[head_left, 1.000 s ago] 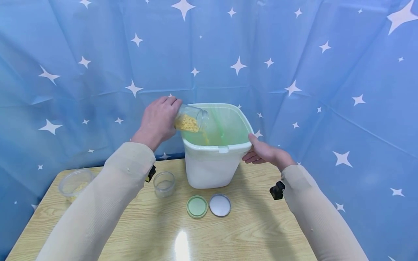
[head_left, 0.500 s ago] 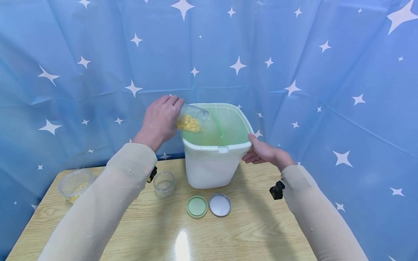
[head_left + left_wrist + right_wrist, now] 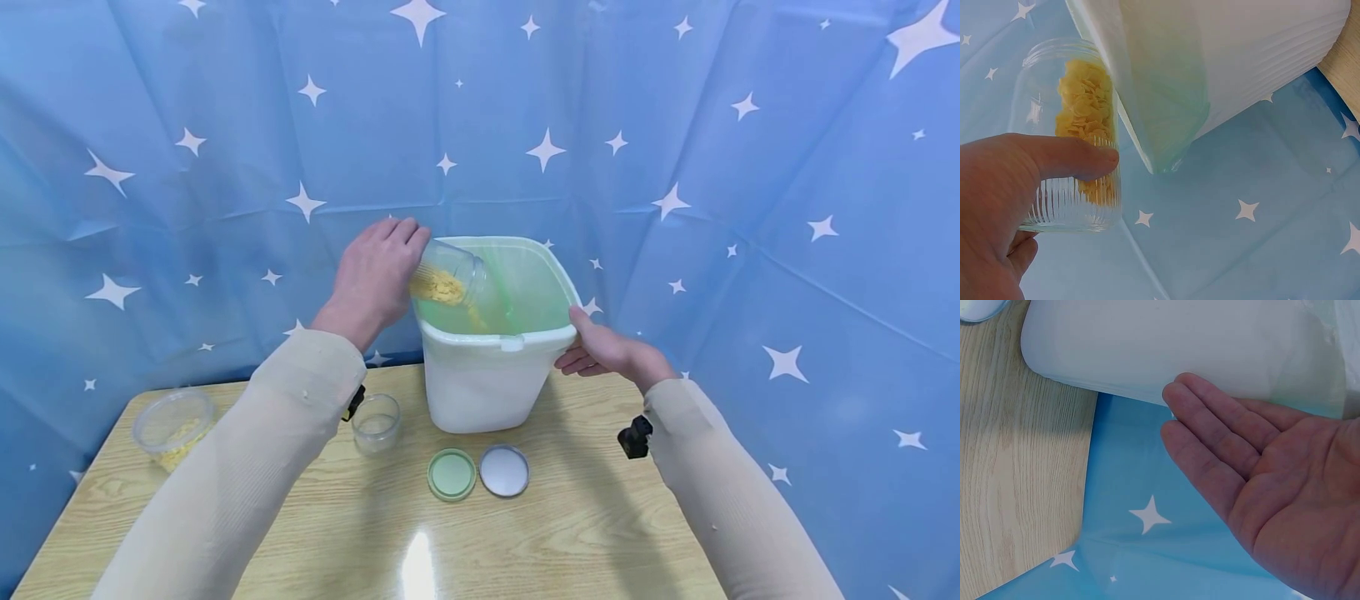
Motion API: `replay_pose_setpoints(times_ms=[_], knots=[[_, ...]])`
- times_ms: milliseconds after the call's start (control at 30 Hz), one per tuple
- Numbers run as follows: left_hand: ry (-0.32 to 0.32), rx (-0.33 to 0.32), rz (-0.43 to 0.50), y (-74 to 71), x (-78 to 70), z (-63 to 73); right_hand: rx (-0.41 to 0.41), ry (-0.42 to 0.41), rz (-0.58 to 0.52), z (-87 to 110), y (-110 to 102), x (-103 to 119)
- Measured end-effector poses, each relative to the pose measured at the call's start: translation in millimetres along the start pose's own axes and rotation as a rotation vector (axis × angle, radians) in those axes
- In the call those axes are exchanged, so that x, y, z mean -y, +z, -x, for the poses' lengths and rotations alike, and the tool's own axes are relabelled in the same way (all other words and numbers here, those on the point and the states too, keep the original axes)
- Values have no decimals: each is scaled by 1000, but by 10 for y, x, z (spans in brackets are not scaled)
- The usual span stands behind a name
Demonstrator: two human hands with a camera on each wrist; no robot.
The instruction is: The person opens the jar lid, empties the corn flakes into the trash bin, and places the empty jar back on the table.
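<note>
My left hand [image 3: 378, 271] grips a clear ribbed jar [image 3: 1063, 206], tilted with its mouth over the near left part of a white bin [image 3: 480, 383]. Yellow flakes [image 3: 1085, 100] lie along the jar's lower side, and some spill from its mouth into the bin. A pale green translucent liner [image 3: 536, 287] covers the bin's inside and folds over its rim. At the bin's right side, the thumb of my right hand [image 3: 603, 346] rests on the rim. The other fingers of that hand [image 3: 1210, 456] stretch out straight below the rim, palm bare.
On the wooden table [image 3: 360, 533], a clear round tub [image 3: 168, 417] with yellow flakes stands at the left, partly behind my sleeve. A small clear jar [image 3: 377, 425] is left of the bin. A green lid [image 3: 452, 475] and a whitish lid [image 3: 504, 471] lie before it. Blue star-printed cloth [image 3: 675, 125] hangs behind.
My left hand and the tilted jar have shifted slightly right over the bin. Flakes fall from its mouth, and the heap inside sits a little differently. My right hand stays at the rim.
</note>
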State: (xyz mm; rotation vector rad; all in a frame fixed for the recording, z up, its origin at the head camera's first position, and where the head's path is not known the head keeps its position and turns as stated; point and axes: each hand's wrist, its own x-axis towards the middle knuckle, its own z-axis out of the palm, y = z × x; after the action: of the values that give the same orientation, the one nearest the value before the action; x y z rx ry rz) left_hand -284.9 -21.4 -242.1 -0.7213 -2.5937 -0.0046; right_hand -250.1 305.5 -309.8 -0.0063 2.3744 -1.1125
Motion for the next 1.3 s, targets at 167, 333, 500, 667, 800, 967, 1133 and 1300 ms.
replay_pose_setpoints(times_ms=[167, 333, 500, 667, 800, 967, 1133, 1300], knots=[[0, 3, 0, 7, 1, 5, 1, 0, 3, -15, -4, -9], [8, -1, -3, 10, 2, 7, 10, -3, 1, -26, -10, -11], [14, 11, -19, 5, 3, 9, 5, -2, -3, -23, -9, -2], [17, 21, -32, 1, 4, 14, 4, 0, -9, -21, -6, -2], [30, 17, -38, 9, 1, 17, 4, -1, -3, -11, -5, -4], [36, 26, -47, 17, -8, 12, -2, 3, 2, 4, 1, 3], [33, 31, -53, 16, -16, 4, 3, -5, 3, 7, -4, 4], [36, 33, -63, 19, -17, 0, 9, -8, 7, 2, -10, 1]])
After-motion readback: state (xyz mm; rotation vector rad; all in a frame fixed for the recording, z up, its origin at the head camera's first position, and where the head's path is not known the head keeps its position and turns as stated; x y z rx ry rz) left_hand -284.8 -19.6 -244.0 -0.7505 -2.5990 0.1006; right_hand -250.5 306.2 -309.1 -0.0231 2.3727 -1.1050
